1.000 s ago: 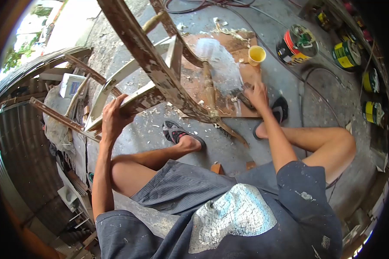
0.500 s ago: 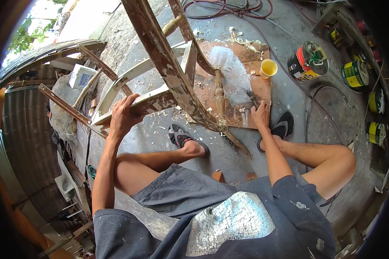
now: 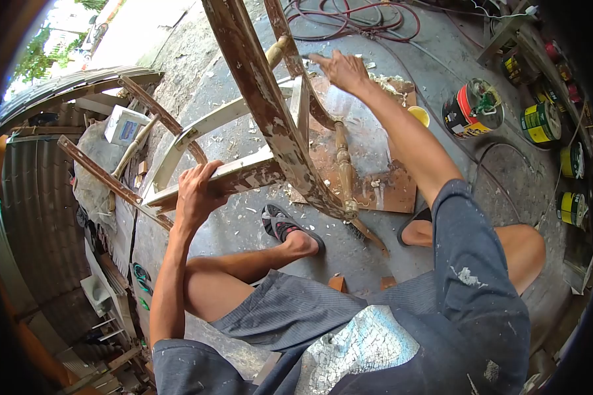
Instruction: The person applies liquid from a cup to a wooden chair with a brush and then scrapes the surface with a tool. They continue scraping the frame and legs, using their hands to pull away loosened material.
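Observation:
A wooden chair frame (image 3: 267,112) with patchy, peeling brown finish is tilted in front of me. My left hand (image 3: 201,191) is closed round its seat rail. Stretched out to the far side, my right hand (image 3: 344,71) is closed on a small dark-tipped tool (image 3: 308,57), mostly hidden by the fingers, close to the chair's back leg. Beneath the chair lies a brown board (image 3: 398,191) smeared with a white substance (image 3: 369,141). A yellow cup (image 3: 420,116) stands on the board, partly behind my right forearm. A wire brush with a wooden handle (image 3: 370,238) lies by the turned crosspiece (image 3: 343,161).
An open paint can (image 3: 464,115) stands to the right, with several more cans (image 3: 540,123) along the edge. Coiled hoses (image 3: 356,20) lie at the back. Flakes litter the concrete floor (image 3: 237,217). A white box (image 3: 124,125) sits at left near corrugated sheets (image 3: 39,217).
My right hand has risen from the board, moving forward and left to the chair's far leg with the tool. The left hand keeps its hold; the chair appears slightly shifted right in view.

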Action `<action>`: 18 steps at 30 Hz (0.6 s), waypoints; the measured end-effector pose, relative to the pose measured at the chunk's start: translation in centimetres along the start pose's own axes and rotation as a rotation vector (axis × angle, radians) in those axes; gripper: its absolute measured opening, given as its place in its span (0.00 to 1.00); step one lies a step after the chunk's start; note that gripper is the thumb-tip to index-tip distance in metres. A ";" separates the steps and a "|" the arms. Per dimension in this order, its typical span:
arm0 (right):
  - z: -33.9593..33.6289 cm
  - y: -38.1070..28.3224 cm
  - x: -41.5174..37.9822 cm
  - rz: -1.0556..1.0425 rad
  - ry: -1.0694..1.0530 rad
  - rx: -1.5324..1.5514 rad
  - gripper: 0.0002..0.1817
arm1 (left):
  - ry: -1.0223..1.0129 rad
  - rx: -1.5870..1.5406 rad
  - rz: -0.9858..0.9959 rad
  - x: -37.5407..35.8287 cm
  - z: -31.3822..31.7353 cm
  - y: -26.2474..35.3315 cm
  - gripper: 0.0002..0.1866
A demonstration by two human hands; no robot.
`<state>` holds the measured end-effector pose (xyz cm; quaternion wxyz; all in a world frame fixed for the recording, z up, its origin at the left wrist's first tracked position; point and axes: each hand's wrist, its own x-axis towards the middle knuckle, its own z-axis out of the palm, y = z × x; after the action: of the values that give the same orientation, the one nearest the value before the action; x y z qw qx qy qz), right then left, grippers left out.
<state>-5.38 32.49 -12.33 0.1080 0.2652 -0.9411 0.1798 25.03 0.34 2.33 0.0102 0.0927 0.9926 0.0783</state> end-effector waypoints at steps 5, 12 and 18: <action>1.9 0.0 0.3 -0.063 -0.181 -0.176 0.18 | 0.005 0.034 0.000 0.2 -0.5 0.4 0.38; -0.7 0.1 0.8 -0.121 0.033 -0.198 0.24 | 0.060 0.025 -0.007 0.1 -0.3 0.7 0.36; 0.4 0.3 2.2 -0.085 0.008 -0.216 0.26 | 0.072 0.033 0.006 0.3 -0.3 0.8 0.36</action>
<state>-7.46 31.52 -12.11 0.1473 0.2907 -0.9425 0.0738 24.83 1.16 2.77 -0.0272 0.0930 0.9932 0.0652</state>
